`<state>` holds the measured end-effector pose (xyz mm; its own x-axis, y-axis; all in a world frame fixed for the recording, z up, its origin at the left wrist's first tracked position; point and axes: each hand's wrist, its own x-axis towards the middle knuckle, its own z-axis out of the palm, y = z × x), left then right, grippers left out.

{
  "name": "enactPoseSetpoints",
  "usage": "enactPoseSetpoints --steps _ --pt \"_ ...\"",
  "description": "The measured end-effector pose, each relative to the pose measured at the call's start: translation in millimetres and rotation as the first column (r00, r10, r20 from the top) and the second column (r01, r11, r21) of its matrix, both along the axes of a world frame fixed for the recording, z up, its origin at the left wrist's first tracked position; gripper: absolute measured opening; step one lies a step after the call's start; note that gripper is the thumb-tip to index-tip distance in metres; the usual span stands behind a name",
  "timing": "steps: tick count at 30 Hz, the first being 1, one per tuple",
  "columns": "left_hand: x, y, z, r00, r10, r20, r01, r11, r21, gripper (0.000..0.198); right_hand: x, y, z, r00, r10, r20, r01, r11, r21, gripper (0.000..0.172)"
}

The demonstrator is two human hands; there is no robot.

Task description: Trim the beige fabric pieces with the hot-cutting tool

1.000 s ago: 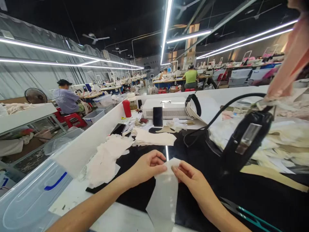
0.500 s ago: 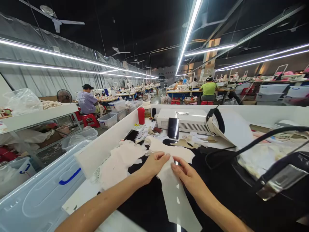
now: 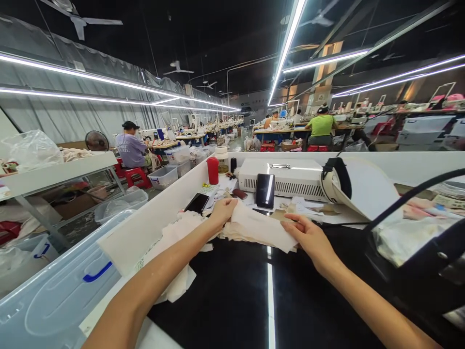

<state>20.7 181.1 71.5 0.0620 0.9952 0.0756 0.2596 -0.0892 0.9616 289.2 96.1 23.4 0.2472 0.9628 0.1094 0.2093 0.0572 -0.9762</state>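
My left hand (image 3: 222, 210) grips the far left end of a cream fabric piece (image 3: 258, 228) that lies on top of a small stack of similar pieces. At the piece's right end my right hand (image 3: 308, 235) is closed on its edge, thumb on top. Both arms reach forward over the glossy black worktop (image 3: 232, 300). A loose heap of pale fabric cut-outs (image 3: 174, 242) sits just left of my left forearm.
Behind the stack stand a white machine box (image 3: 286, 177) with a phone (image 3: 264, 190) leaning on it, a second phone (image 3: 197, 203), a red cup (image 3: 212, 170) and a tape roll (image 3: 336, 177). A black lamp arm (image 3: 410, 194) curves at right. A clear plastic bin (image 3: 54, 300) lies lower left. Other people sit at distant tables.
Both hands have moved forward, away from me, carrying the cream fabric piece from the near worktop onto the stack farther back. The hands are now wider apart.
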Motion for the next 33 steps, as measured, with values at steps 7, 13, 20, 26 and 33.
enactPoseSetpoints --steps 7,13,20,26,33 --pt "-4 17 -20.7 0.980 -0.002 -0.201 -0.031 0.987 -0.159 0.043 23 39 -33.6 0.963 -0.028 0.269 0.033 0.999 -0.017 0.038" --pt "-9 17 -38.7 0.950 -0.015 -0.313 -0.055 0.975 -0.214 0.044 22 51 -60.0 0.842 -0.067 0.535 0.007 0.994 0.113 0.038" --pt "-47 -2 -12.3 0.891 -0.054 -0.451 -0.004 0.992 -0.128 0.043 8 21 -57.7 0.760 -0.179 0.625 -0.027 0.951 0.307 0.032" --pt "-129 -42 16.6 0.700 -0.026 -0.714 0.010 1.000 -0.026 0.039 -17 -12 -48.6 0.761 -0.108 0.640 -0.144 0.934 0.328 0.034" --pt "-154 -70 12.7 0.571 -0.021 -0.820 -0.007 1.000 -0.031 0.041 -33 -49 -41.1 0.771 0.067 0.634 -0.314 0.906 0.285 0.031"
